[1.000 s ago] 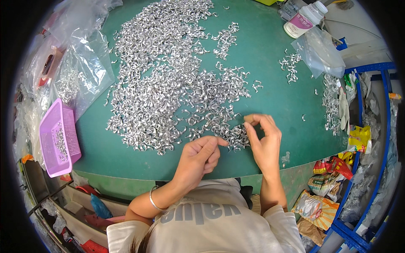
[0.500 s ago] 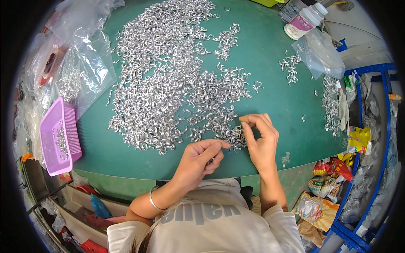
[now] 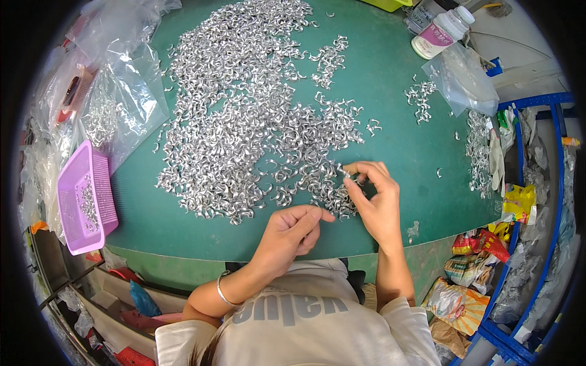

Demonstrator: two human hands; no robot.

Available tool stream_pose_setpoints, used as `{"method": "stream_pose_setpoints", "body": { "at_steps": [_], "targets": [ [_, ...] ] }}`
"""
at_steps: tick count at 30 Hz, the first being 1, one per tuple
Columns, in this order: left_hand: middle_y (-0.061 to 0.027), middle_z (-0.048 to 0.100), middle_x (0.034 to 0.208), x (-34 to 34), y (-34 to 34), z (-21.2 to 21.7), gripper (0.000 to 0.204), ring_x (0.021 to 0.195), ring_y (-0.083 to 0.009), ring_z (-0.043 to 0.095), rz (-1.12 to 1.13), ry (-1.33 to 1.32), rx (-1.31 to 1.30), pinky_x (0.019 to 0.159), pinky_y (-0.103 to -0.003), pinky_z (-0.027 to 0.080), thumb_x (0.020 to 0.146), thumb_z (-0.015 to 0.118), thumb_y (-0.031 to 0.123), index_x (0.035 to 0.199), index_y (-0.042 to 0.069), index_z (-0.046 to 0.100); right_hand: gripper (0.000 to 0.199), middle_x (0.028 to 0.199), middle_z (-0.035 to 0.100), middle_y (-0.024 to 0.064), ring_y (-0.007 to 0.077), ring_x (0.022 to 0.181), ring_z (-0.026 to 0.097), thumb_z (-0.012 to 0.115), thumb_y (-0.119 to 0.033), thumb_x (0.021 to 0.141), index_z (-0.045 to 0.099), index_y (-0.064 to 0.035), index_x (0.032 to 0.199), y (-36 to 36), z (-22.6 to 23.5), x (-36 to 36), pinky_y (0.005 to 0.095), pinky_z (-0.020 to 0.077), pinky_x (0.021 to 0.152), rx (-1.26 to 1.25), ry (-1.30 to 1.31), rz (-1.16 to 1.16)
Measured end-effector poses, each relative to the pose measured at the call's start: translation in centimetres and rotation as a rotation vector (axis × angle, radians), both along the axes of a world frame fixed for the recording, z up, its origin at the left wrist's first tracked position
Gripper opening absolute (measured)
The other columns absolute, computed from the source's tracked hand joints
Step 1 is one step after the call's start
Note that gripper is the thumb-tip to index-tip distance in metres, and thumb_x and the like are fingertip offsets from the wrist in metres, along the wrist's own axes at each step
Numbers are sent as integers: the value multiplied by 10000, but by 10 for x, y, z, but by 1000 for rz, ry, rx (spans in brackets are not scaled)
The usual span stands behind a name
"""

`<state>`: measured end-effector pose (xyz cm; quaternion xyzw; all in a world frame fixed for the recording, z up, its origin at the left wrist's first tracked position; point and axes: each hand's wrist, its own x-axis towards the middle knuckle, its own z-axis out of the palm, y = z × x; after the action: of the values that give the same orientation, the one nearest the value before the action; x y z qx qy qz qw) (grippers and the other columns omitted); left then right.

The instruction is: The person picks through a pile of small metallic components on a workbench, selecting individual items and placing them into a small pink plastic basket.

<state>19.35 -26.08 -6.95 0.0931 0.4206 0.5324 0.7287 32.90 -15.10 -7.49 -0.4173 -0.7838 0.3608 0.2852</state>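
A large pile of small, curved, shiny silver metal pieces (image 3: 226, 128) spreads over the green tabletop (image 3: 378, 67). At the pile's near right edge, my right hand (image 3: 379, 204) pinches a curved metal piece (image 3: 345, 173) between thumb and forefinger. My left hand (image 3: 288, 235) is closed just in front of the pile, thumb pressed against the forefinger, which points right. The other fingers curl inward, so whatever lies in that palm is hidden. A silver bangle (image 3: 223, 288) circles my left wrist.
A purple plastic basket (image 3: 110, 207) with metal pieces stands at the left edge, near clear plastic bags (image 3: 131, 91). At the far right are a white bottle (image 3: 442, 32), another bag (image 3: 467, 82) and loose pieces (image 3: 420, 99). Blue shelving (image 3: 558, 140) holds packages beyond the table.
My right thumb and forefinger have shifted slightly left, and a metal piece now shows between their tips. My left hand has barely turned, hiding the bit visible earlier in its curled fingers.
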Motion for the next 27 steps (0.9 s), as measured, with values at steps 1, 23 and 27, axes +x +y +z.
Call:
{"method": "stream_pose_setpoints", "body": {
  "at_steps": [1, 23, 27],
  "targets": [
    [52, 360, 523, 0, 1, 1, 222, 424, -21, 248, 24, 22, -2, 376, -186, 174, 900, 465, 193, 920, -2, 569, 188, 835, 587, 51, 176, 693, 489, 622, 11, 680, 590, -21, 862, -2, 2, 3, 279, 377, 634, -121, 86, 11],
    [44, 471, 592, 4, 5, 11, 84, 518, -16, 379, 224, 516, 131, 458, -163, 278, 725, 627, -12, 808, -17, 621, 182, 817, 570, 72, 129, 713, 495, 581, 62, 728, 588, 11, 903, -35, 17, 11, 248, 401, 654, -363, 383, 87],
    [49, 470, 592, 4, 5, 12, 59, 510, -7, 371, 240, 455, 100, 447, -155, 268, 736, 622, -8, 795, -12, 623, 184, 818, 574, 74, 146, 716, 508, 593, 51, 723, 592, 6, 902, -36, 15, 5, 257, 409, 660, -241, 358, -75]
  ]
}}
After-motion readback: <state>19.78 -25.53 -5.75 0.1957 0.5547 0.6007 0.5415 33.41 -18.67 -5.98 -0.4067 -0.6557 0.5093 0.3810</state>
